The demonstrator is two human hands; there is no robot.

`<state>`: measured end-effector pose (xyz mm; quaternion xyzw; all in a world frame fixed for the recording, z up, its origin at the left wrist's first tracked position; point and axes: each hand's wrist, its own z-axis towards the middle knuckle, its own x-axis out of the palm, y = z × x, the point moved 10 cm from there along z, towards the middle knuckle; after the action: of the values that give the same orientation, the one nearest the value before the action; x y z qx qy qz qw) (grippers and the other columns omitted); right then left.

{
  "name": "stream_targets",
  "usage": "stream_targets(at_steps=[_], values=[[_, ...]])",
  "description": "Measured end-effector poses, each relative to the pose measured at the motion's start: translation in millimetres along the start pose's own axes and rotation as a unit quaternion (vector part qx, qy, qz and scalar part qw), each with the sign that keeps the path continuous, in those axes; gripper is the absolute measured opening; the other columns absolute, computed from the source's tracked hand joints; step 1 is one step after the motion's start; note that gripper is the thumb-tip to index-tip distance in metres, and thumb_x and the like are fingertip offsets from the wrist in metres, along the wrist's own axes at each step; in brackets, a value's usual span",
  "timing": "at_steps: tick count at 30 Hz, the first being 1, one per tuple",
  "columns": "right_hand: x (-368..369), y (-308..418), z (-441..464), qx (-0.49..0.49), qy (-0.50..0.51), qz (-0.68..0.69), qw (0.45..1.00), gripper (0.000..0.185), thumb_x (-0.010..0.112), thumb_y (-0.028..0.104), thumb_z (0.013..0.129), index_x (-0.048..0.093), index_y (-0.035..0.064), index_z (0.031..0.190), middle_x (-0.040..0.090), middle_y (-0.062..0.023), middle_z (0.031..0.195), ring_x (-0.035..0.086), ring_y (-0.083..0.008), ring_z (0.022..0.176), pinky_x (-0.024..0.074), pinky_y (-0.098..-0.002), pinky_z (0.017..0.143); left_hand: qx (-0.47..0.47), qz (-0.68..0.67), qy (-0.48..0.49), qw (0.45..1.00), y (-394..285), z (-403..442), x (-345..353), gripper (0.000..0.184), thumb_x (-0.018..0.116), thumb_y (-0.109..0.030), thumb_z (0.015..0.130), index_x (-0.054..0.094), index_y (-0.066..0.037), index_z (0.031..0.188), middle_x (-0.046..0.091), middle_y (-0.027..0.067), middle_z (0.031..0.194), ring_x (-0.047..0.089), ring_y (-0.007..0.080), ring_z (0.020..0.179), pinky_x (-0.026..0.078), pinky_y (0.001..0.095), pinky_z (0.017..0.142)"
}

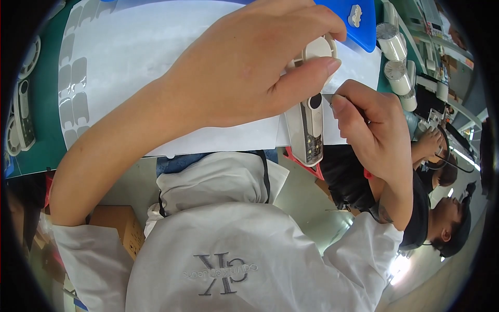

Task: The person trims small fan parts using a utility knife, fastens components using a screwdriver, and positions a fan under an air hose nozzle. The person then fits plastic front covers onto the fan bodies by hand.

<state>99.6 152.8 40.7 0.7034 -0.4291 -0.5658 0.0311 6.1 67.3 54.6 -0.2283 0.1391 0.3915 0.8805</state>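
My left hand point(260, 67) reaches across from the left, its thumb and fingers closed around the round upper end of a white handheld device point(296, 130). The device's narrow body points down over the table's near edge, showing a black oval part and a strip of small electronic parts. Just right of it, my right hand point(377, 122) is closed in a pinch on a thin pointed metal tool point(328, 98), whose tip is beside the device near the black oval. Most of the tool is hidden in my fingers.
White sheets point(119, 52) cover the green table point(41, 151), with clear stickers point(79, 73) at the left. A blue tray point(358, 36) holds a small white part point(355, 16). White cylindrical parts point(397, 78) stand right; similar devices point(23, 114) lie left. Another person point(447, 223) is at far right.
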Motion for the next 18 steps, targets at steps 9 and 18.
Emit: stream_targets(at_steps=[9,18], values=[[2,8,0,0.002,0.047,-0.064,0.997,0.019,0.051,0.012,0.095,0.055,-0.0013,0.082,0.048,-0.0075,0.058,0.047,-0.0152,0.051,0.0373,-0.0312,0.051,-0.03,-0.008,0.012,0.999,1,3,-1,0.038,0.056,-0.022,0.097,0.055,0.009,0.119,0.059,0.0224,0.103,0.058,0.0299,0.093,0.048,0.0371,0.078],[-2,32,-2,-0.028,0.028,-0.21,0.977,0.019,0.058,0.014,0.094,0.055,-0.0019,0.083,0.048,-0.0168,0.061,0.043,-0.0352,0.054,0.0371,-0.037,0.051,-0.158,-0.155,0.059,0.973,32,1,15,0.035,0.057,-0.019,0.095,0.054,0.008,0.119,0.058,0.0213,0.105,0.057,0.0296,0.095,0.047,0.0376,0.082]])
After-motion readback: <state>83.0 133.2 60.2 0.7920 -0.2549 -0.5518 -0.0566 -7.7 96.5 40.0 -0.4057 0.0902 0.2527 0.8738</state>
